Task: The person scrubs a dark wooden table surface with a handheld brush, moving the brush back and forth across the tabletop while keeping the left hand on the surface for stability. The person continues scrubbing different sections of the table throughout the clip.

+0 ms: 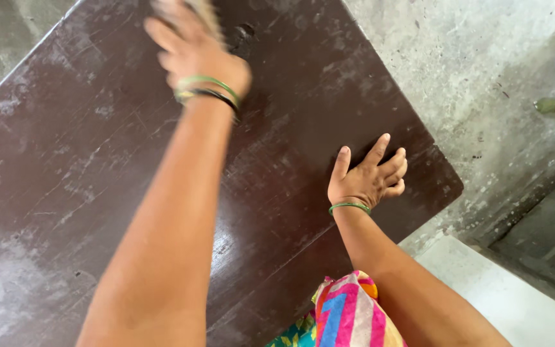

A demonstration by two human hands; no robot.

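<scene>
- Dark brown tabletop [97, 193], scuffed and streaked with pale, dusty smears, fills most of the view; its right corner juts out over a grey concrete floor [483, 77].
- Left hand [194, 54] is stretched to the far edge of the table, badly blurred. It appears to be wrapped around a pale, bristly thing, perhaps a brush [203, 13], pressed to the surface; what the thing is and how firmly it is gripped cannot be told for sure.
- Green and dark bangles [210, 90] sit at the left wrist.
- Right hand [367, 177] lies flat on the table near the right corner, palm down, fingers loosely spread, holding nothing. One green bangle [349, 207] at that wrist.
- Bright striped cloth [348, 315], pink, blue and yellow, shows at the near edge between the arms.
- Small greenish scrap [547, 104] lies on the floor, far right, well apart from the table.
- Risk, as I judge it: with the left arm fully stretched and body weight carried on the bracing right hand near the corner, the table could tip or shift.
- Second risk: a loose hold at full reach could let the brush slide off the far edge.
- Bangles may scrape the already scratched surface.
</scene>
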